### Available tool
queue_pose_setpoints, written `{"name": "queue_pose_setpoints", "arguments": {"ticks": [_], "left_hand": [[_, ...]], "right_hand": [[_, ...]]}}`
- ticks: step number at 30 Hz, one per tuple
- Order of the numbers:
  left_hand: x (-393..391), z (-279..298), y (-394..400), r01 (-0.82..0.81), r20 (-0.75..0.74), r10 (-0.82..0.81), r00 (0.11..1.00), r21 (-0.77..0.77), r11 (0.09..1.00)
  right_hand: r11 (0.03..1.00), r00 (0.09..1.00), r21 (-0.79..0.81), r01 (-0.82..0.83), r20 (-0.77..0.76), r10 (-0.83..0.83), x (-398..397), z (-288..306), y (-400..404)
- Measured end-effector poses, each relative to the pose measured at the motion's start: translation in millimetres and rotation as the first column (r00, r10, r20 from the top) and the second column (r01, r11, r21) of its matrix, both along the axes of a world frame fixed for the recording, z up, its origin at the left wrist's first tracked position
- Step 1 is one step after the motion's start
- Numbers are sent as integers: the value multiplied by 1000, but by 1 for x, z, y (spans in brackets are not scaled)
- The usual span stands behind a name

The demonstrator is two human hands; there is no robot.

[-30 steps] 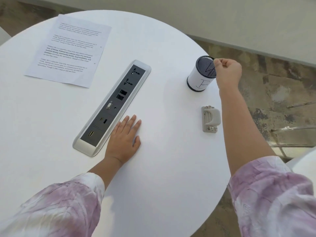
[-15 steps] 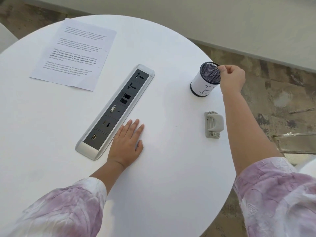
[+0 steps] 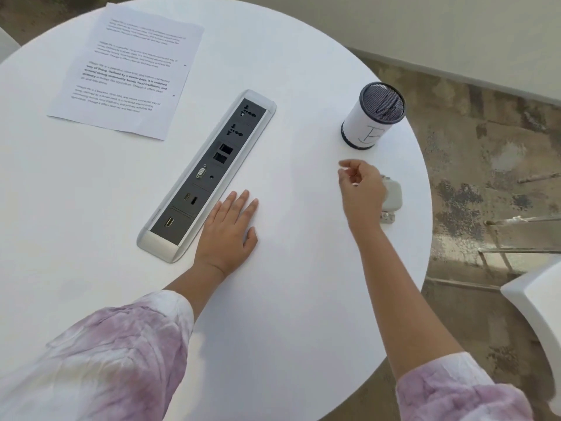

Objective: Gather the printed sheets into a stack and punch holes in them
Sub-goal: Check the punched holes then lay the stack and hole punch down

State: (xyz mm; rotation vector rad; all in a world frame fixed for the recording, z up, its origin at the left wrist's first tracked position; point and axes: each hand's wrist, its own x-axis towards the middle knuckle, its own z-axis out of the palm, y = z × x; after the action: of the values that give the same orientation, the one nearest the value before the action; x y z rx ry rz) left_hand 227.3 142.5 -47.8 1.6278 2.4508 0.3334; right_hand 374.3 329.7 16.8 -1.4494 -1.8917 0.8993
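The printed sheets (image 3: 130, 71) lie flat at the far left of the round white table (image 3: 288, 299). A small grey hole punch (image 3: 393, 199) sits near the table's right edge, partly hidden behind my right hand (image 3: 361, 192). That hand hovers just left of the punch, fingers loosely curled and apart, holding nothing. My left hand (image 3: 230, 232) rests flat on the table, palm down, beside the near end of the socket strip.
A long silver and black socket strip (image 3: 209, 174) runs diagonally across the table's middle. A white mesh pen cup (image 3: 370, 117) stands at the far right. A white chair (image 3: 537, 308) sits off the table's right side.
My right hand has left the rim of the pen cup and dropped toward me, now hovering beside the hole punch. The left hand has stayed put.
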Motion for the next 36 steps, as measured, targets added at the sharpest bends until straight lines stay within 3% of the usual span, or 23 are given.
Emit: {"name": "queue_pose_setpoints", "arguments": {"ticks": [5, 10, 15, 20, 27, 33, 36], "left_hand": [[-1, -3, 0, 13, -14, -13, 1000, 7, 1000], [-1, -4, 0, 12, -7, -12, 1000, 3, 1000], [-1, -4, 0, 9, 8, -9, 1000, 12, 1000], [-1, -4, 0, 7, 1, -7, 1000, 16, 1000], [-1, -4, -1, 2, 8, -2, 1000, 15, 1000], [-1, -2, -1, 3, 14, -3, 1000, 16, 1000], [-1, -2, -1, 1, 11, -1, 1000, 16, 1000]], "right_hand": [[994, 984, -99, -54, 166, 70, 13, -25, -29], [984, 968, -156, -90, 218, 123, 11, -33, -41], [988, 954, -119, -97, 271, 127, 8, -34, -42], [981, 888, -25, -192, 421, 185, 3, -32, -40], [979, 836, -24, -202, 516, 185, -4, -36, -38], [981, 967, -188, -39, 239, 84, 2, -26, -26], [993, 991, -121, 15, 134, 1, 3, -12, -17]]}}
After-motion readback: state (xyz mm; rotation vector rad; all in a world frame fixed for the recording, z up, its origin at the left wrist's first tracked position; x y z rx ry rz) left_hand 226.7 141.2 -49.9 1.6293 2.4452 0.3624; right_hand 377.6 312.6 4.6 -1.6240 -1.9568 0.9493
